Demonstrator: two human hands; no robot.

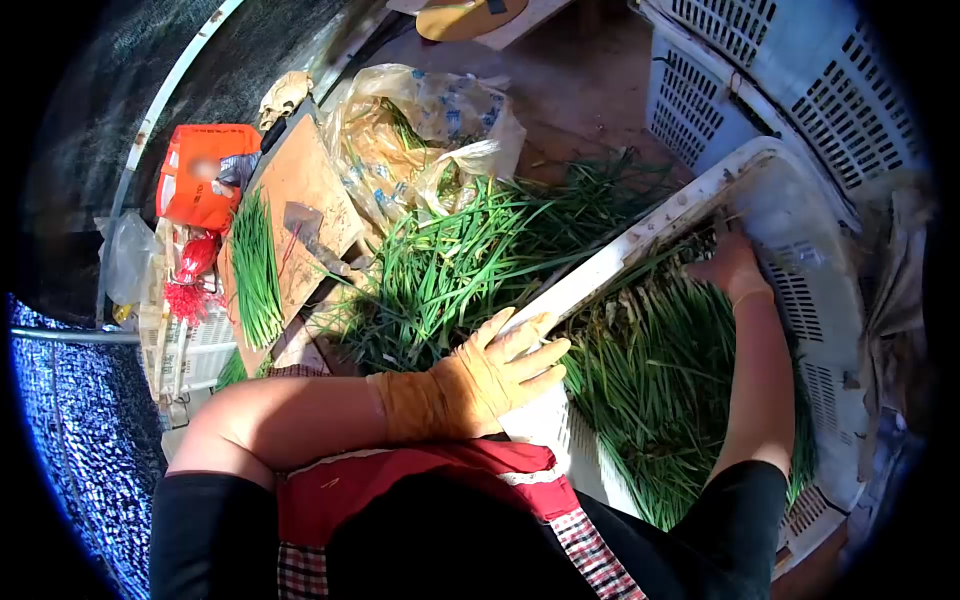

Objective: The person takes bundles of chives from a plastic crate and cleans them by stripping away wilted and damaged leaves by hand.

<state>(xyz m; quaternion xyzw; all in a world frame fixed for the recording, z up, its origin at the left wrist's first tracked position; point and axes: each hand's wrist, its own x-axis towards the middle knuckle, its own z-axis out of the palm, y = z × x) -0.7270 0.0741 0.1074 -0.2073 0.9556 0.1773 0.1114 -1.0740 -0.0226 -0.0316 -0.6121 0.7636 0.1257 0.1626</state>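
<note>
My left hand (510,372), in an orange glove, lies with fingers spread against the near rim of a white plastic crate (640,245). Inside the crate are long green leafy stalks (655,370), like garlic chives, with pale ends toward the far side. My right hand (732,265) reaches into the crate's far end, above those pale ends. Its thumb stands apart from the fingers, and the fingertips are partly lost in shade. Left of the crate spreads a loose heap of the same stalks (450,265).
A neat bundle of stalks (257,270) lies on a tilted board (312,180) beside a flat-bladed tool (315,232). Behind the heap is a clear plastic bag (450,110). An orange bag (200,178) and red ties (190,285) sit left. More white crates (690,105) stand far right.
</note>
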